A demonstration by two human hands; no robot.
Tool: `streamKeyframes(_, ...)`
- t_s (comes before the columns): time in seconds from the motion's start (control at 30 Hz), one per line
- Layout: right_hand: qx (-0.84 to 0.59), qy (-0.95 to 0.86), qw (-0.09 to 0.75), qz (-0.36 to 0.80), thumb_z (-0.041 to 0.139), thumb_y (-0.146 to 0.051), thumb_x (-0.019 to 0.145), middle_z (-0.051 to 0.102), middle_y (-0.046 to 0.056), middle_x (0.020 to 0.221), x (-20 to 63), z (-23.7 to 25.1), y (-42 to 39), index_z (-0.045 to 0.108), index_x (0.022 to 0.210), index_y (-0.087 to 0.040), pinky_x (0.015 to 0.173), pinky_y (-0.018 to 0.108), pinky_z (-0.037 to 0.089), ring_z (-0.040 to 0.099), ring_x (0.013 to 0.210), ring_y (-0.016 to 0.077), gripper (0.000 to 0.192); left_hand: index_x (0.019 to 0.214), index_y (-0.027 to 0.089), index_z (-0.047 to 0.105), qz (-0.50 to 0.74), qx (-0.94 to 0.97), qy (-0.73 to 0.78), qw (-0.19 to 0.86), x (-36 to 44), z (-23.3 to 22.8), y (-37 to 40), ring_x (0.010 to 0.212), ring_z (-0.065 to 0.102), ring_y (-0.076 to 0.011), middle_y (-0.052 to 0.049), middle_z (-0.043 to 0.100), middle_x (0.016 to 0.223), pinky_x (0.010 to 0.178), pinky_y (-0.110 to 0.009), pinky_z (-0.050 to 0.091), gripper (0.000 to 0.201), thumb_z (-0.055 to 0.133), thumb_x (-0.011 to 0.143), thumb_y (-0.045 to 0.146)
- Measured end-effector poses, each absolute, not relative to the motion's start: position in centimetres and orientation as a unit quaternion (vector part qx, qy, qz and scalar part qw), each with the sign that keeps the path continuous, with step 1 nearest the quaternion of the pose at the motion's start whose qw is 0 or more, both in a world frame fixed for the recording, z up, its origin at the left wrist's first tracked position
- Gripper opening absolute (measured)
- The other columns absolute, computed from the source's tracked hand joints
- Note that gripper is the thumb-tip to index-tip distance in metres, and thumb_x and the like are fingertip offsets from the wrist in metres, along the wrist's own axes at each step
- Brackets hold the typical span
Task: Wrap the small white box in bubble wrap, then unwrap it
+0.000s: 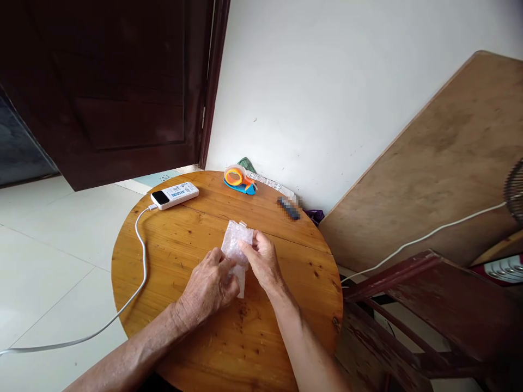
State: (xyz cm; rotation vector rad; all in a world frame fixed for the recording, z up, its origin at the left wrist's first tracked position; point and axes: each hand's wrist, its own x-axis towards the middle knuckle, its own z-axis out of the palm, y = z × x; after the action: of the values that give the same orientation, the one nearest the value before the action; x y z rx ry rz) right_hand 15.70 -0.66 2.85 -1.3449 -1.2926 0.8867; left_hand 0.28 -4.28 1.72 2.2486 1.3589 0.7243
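Observation:
Over the middle of the round wooden table [286, 326], both hands are closed on a piece of bubble wrap [236, 239]. It is clear and slightly pinkish, with a loose flap hanging at its lower end. My left hand [210, 280] grips the lower left part with bent fingers. On the upper right edge, my right hand [263, 258] pinches the wrap, thumb on top and fingers behind. Whether anything lies inside the wrap, I cannot tell. Beyond the hands sits an orange and blue tape dispenser [239, 179] with a roll of clear tape.
A white power bank [175, 195] with a dark screen stands at the back left, its white cable [144, 256] running off the table. A blurred dark object [288, 208] lies at the back right. A dark red chair [408, 305] is on the right, a brown door [122, 87] at the left.

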Motion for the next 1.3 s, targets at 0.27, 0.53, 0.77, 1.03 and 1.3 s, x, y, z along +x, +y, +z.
streamKeyframes(0.27,-0.554,-0.627,0.427,0.344,0.062,-0.028,0.074,0.053,-0.005,0.066,16.2,5.9,-3.9,0.054,0.072,-0.021,0.059,0.023,0.04,0.049,0.061,0.0128,0.011,0.109,0.024,0.063,0.242,0.793,0.516,0.218,0.3,1.9,-4.1,0.094,0.061,-0.0202,-0.004,0.058,0.097,0.082,-0.029,0.048,0.029,0.056,0.08,0.02)
streamKeyframes(0.53,-0.535,-0.684,0.397,0.297,0.063,-0.026,0.078,0.059,-0.004,0.068,16.5,6.0,-6.0,0.056,0.071,-0.02,0.063,0.022,0.043,0.053,0.064,0.0131,0.011,0.102,0.018,0.056,0.309,0.733,0.581,0.173,0.5,1.4,-4.7,0.094,0.062,-0.0255,-0.007,0.062,0.099,0.086,-0.038,0.049,0.027,0.063,0.077,0.024)
streamKeyframes(0.77,-0.476,-0.745,0.406,0.232,0.056,-0.016,0.088,0.073,0.004,0.106,16.5,3.6,-8.7,0.061,0.087,-0.023,0.089,0.028,0.05,0.068,0.101,0.0191,0.009,0.109,0.021,0.065,0.326,0.804,0.448,0.216,-0.6,0.9,-4.0,0.112,0.06,-0.0271,-0.011,0.061,0.127,0.096,-0.042,0.048,0.03,0.056,0.082,0.011)
streamKeyframes(1.03,-0.434,-0.804,0.399,0.074,0.054,0.0,0.077,0.066,0.01,0.126,16.3,0.1,-9.5,0.057,0.105,-0.024,0.105,0.038,0.048,0.058,0.126,0.0231,0.036,0.14,0.025,0.05,0.272,0.868,0.302,0.286,-4.2,0.7,-3.9,0.138,0.043,-0.0264,-0.009,0.048,0.15,0.115,-0.045,0.035,0.063,0.057,0.079,0.011)
streamKeyframes(1.3,-0.501,-0.711,0.451,0.2,0.057,-0.012,0.082,0.073,0.005,0.104,16.0,1.6,-8.0,0.062,0.09,-0.022,0.087,0.031,0.053,0.069,0.097,0.0203,0.014,0.112,0.02,0.068,0.304,0.8,0.348,0.382,-2.8,1.8,-3.2,0.088,0.064,-0.018,-0.003,0.07,0.103,0.076,-0.025,0.048,0.03,0.061,0.083,0.026)
